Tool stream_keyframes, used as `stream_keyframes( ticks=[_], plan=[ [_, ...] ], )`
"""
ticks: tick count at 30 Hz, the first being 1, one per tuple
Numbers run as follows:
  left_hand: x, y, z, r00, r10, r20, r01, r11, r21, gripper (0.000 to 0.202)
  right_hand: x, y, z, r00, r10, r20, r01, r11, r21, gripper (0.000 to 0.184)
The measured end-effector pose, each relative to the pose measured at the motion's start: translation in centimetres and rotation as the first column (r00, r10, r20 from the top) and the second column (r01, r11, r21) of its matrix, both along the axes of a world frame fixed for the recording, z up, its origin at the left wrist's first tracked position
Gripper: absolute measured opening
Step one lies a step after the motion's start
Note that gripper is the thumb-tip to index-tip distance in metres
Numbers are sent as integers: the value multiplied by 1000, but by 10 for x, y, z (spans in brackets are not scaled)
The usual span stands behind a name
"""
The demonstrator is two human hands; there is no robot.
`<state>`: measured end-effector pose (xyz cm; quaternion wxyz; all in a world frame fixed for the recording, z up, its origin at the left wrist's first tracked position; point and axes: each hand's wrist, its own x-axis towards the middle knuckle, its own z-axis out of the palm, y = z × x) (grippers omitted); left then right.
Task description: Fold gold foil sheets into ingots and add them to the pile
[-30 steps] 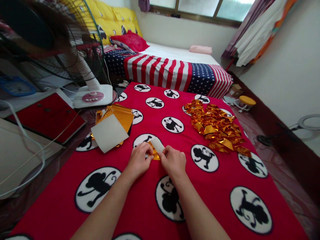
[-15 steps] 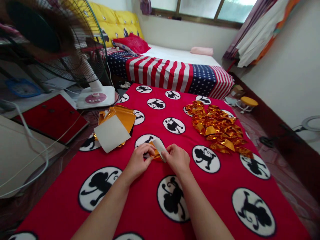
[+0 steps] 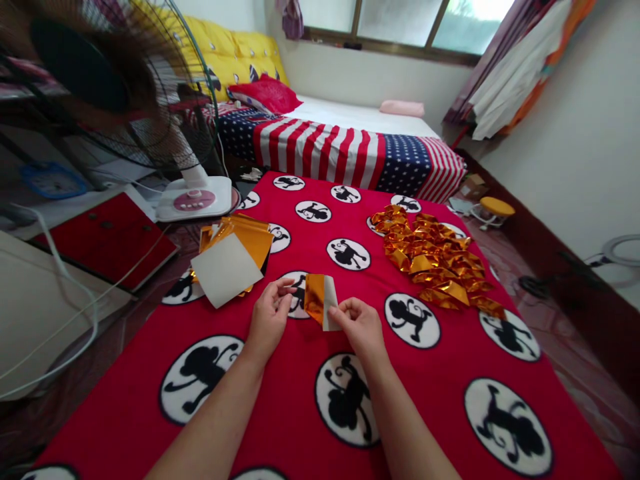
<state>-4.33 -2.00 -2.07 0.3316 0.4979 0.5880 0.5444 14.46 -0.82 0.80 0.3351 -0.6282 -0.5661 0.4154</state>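
A small folded sheet of gold foil paper [image 3: 320, 301], white on its back, stands upright just above the red blanket [image 3: 280, 380]. My right hand [image 3: 361, 327] pinches its lower right corner. My left hand [image 3: 269, 316] hovers beside the sheet's left edge with fingers curled and apart, holding nothing. A stack of flat gold sheets [image 3: 235, 255], the top one white side up, lies to the left. A heap of folded gold pieces [image 3: 437, 257] lies to the right.
The red blanket with black monkey circles covers the floor. A standing fan [image 3: 193, 197] and a red flat case [image 3: 107, 237] sit at the left with white cables. A bed with a stars-and-stripes cover [image 3: 350, 147] stands behind; a yellow stool [image 3: 494, 207] at right.
The sheet was pressed on the blanket under both hands; now my right hand has lifted it upright and my left hand has let go and drawn slightly left.
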Motion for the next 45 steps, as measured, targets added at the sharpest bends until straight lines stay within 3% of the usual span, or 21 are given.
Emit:
stream_keyframes(
  ticks=[3, 7, 12, 20, 24, 28, 33, 40, 45],
  plan=[
    [1, 0, 1, 996, -70, 48, 71, 997, -34, 36, -2, -4, -6, 987, -25, -157, 28, 999, 17, 30],
    [4, -1, 7, 986, -163, -14, 163, 986, -36, 37, -8, -8, -12, 983, -85, -160, 100, 991, 91, 29],
    [6, -3, 10, 983, -185, 4, 186, 982, -26, 31, -13, -9, -20, 976, -138, -170, 165, 974, 157, 29],
    [7, -3, 12, 982, -180, 62, 184, 982, -53, 25, -16, -18, -22, 999, -10, -50, 24, 958, 285, 29],
    [6, -3, 10, 982, -167, 87, 173, 983, -62, 24, -14, -20, -19, 985, 3, -174, 53, 948, 315, 26],
    [6, -3, 8, 981, -195, -13, 193, 979, -62, 22, -9, -18, -18, 925, 12, -379, 112, 947, 302, 27],
    [5, -3, 10, 941, -267, -208, 263, 964, -46, 21, -10, -14, -24, 898, 5, -439, 118, 960, 253, 31],
    [7, -2, 8, 978, -162, -130, 153, 985, -76, 22, -10, -15, -25, 919, 30, -392, 82, 960, 266, 26],
    [9, 1, 5, 985, -70, -161, 63, 997, -52, 19, -11, -17, -26, 944, 64, -325, 30, 960, 278, 26]
  ],
)
